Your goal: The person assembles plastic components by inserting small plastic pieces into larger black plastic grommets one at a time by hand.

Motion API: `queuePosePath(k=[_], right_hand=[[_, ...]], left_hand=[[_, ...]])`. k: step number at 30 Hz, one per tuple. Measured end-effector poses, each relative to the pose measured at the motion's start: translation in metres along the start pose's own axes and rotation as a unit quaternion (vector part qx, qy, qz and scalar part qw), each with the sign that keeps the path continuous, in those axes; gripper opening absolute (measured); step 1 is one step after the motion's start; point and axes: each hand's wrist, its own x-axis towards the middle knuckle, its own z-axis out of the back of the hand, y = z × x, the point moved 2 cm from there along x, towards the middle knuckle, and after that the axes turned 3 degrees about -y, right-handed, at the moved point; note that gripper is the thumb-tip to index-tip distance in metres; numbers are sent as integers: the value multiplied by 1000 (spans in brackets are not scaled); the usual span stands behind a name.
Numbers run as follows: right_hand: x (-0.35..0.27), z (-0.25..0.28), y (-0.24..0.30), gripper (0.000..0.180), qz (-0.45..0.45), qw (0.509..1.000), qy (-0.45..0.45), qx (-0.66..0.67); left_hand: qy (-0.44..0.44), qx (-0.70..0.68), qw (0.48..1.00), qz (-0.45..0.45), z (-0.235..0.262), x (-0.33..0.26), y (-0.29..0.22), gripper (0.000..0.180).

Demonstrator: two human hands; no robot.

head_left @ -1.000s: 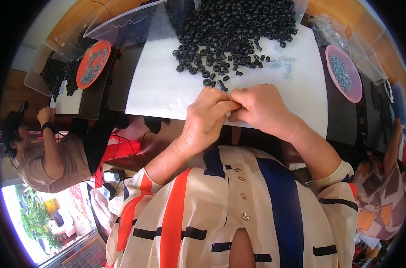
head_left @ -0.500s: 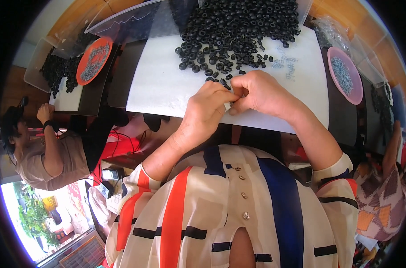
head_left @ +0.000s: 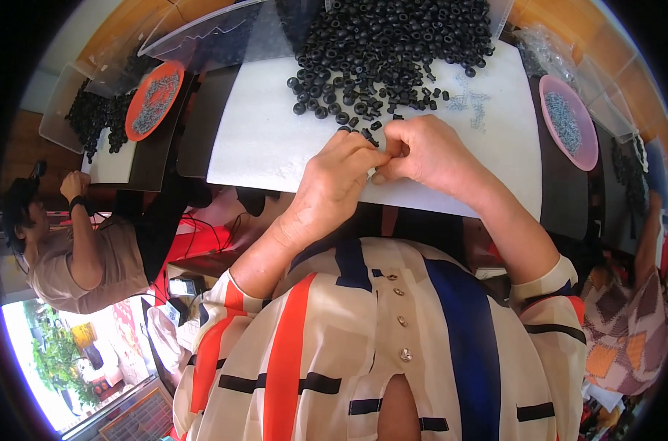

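My left hand [head_left: 340, 173] and my right hand [head_left: 423, 153] meet fingertip to fingertip above the near part of a white foam sheet [head_left: 257, 132]. Both are closed in a pinch; whatever lies between the fingers is too small and too covered to make out. Just beyond the fingertips are a few small black plastic parts [head_left: 369, 136]. Farther back spreads a large heap of round black wheel-like pieces [head_left: 392, 44], with small spool-shaped black pieces along its near edge. Right of the heap, small silvery pins or screws [head_left: 477, 106] are scattered on the sheet.
A pink bowl [head_left: 588, 151] of small metal pieces stands at right, an orange bowl [head_left: 133, 121] of similar pieces at left. Clear plastic bins [head_left: 216, 37] line the back. A person [head_left: 91, 250] sits at left by another black heap; another person's patterned garment [head_left: 627, 331] shows at right.
My hands stay pinched together in nearly the same spot, with the right fingertips shifted slightly left. The heap and bowls look unchanged.
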Motion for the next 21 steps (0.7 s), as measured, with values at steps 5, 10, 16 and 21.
queuePosePath(k=[5,10,16,21], right_hand=[[-3,0,1,33,-1,1000,-20,-9],[-9,-1,-4,27,4,999,-27,37],[-12,5,-13,16,39,995,-1,95],[-17,7,-9,12,-75,979,19,187]], left_hand=[[0,7,1000,-14,-3,0,4,35],[-5,20,1000,-20,-5,1,-1,30],[-19,26,999,-13,-9,2,0,23],[-50,34,998,-9,-14,2,-1,22]])
